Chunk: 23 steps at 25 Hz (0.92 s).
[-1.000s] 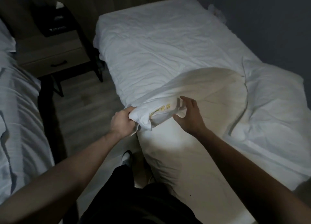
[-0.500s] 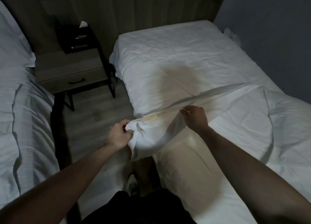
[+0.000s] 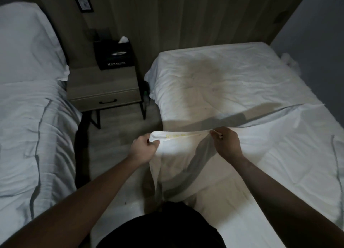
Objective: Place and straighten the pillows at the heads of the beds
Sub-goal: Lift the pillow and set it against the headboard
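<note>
Both hands, the left hand (image 3: pixel 143 148) and right hand (image 3: pixel 226 144), grip the soft, floppy cover (image 3: pixel 178 147) by its top edge, bed head at twelve o'clock.

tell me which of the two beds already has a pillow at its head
The left bed: a white pillow lies at its head by the nightstand. The right bed shows only bare wrinkled sheet at its head.

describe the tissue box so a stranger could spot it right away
Between the two white beds stands a wooden nightstand against the panelled wall. On its top, toward the back, sits the tissue box: the only black thing there, with a white tissue poking out.
</note>
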### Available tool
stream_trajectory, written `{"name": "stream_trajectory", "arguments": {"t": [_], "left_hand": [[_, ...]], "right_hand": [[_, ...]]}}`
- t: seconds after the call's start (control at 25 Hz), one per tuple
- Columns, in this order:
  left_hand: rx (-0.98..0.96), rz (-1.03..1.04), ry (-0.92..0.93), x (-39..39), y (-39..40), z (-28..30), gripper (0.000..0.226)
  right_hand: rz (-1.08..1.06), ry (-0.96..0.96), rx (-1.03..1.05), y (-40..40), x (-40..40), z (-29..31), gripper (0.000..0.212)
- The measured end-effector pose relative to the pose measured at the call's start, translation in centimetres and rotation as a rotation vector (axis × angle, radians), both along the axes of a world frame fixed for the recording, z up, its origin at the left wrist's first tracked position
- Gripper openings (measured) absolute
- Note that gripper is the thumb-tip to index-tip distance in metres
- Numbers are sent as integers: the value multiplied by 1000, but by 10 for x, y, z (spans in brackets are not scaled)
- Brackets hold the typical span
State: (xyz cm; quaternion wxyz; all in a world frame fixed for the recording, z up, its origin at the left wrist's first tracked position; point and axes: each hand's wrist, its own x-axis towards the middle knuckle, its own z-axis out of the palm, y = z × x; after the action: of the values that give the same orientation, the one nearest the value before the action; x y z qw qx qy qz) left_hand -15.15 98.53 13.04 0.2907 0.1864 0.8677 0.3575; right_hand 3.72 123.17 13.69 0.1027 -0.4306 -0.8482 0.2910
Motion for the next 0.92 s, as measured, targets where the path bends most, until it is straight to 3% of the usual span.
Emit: {"name": "stream_trajectory", "arguments": {"t": [0.12,0.28,0.36,0.52,0.84,0.92], "left_hand": [[24,108,24,-32,17,13,32],[-53,180,45,-80,46,32,68],[-50,213,56,-106,61,40,63],[33,161,11,-185,83,38,29],[139,42,0,-312,146,45,22],[142,6,-2,-342,169,52,29]], "right_hand": [[62,55,-9,23,-46,8,20],[120,90,6,50,-106,18,21],[167,123,-6,60,-135,23,19],[135,157,-10,88,-197,24,21],[40,325,37,143,-309,36,19],[-20,391,8,166,-341,42,24]]}}
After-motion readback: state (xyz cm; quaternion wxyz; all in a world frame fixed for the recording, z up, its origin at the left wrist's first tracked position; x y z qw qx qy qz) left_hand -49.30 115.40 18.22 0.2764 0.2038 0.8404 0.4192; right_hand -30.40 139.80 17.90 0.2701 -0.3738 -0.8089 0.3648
